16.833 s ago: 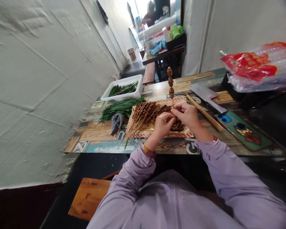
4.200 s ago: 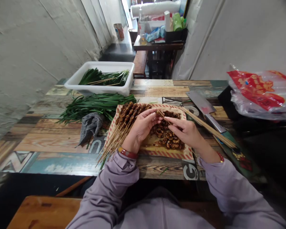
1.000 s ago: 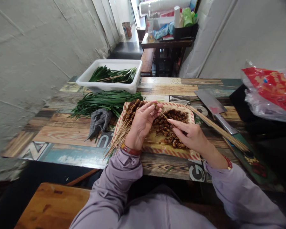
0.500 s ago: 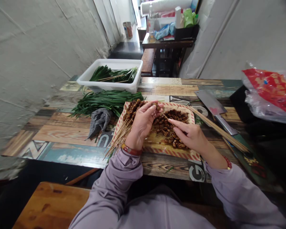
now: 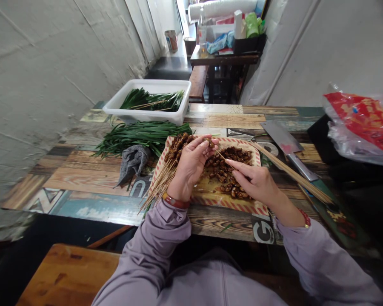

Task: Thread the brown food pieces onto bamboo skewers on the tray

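My left hand is closed, pinching a dark brown, glossy silkworm pupa between thumb and fingers. My right hand grips a thin bamboo skewer, whose far end reaches the pupa; whether it goes in is too small to tell. Both hands are above a tray lined with red-striped paper. Loose pupae are heaped on its right side. Left of my left hand lie loaded skewers, their bare sticks pointing towards me and partly hidden by my wrist.
Green chives and a grey cloth lie to the left. Behind them stands a white tub holding more greens. On the right are a bundle of bare skewers, a cleaver and a red plastic bag.
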Action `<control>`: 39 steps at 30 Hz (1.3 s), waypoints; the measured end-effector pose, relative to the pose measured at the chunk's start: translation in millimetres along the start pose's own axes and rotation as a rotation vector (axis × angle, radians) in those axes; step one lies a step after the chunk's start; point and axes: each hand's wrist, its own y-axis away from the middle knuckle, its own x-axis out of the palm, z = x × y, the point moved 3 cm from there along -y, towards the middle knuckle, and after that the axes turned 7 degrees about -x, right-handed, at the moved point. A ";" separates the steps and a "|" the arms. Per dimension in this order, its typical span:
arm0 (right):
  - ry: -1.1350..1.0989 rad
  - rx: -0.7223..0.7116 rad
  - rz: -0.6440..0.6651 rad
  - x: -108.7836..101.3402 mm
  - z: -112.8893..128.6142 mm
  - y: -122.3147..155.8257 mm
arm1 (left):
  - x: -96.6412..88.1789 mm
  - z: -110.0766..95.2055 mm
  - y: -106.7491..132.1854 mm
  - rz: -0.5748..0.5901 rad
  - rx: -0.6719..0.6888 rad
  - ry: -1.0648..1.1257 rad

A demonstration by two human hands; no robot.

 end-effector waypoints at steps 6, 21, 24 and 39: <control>-0.001 0.009 -0.011 0.9 -1.0 0.0 | 1.2 0.1 0.8 -0.004 0.006 -0.008; -0.005 0.047 -0.028 5.8 -7.1 0.8 | 4.7 8.8 0.8 0.031 -0.004 -0.036; -0.020 0.045 -0.044 7.0 -7.7 0.6 | 5.5 11.0 0.7 0.027 -0.013 -0.058; 0.009 0.061 -0.140 15.5 -6.8 1.0 | 10.1 20.9 2.4 0.012 -0.006 -0.107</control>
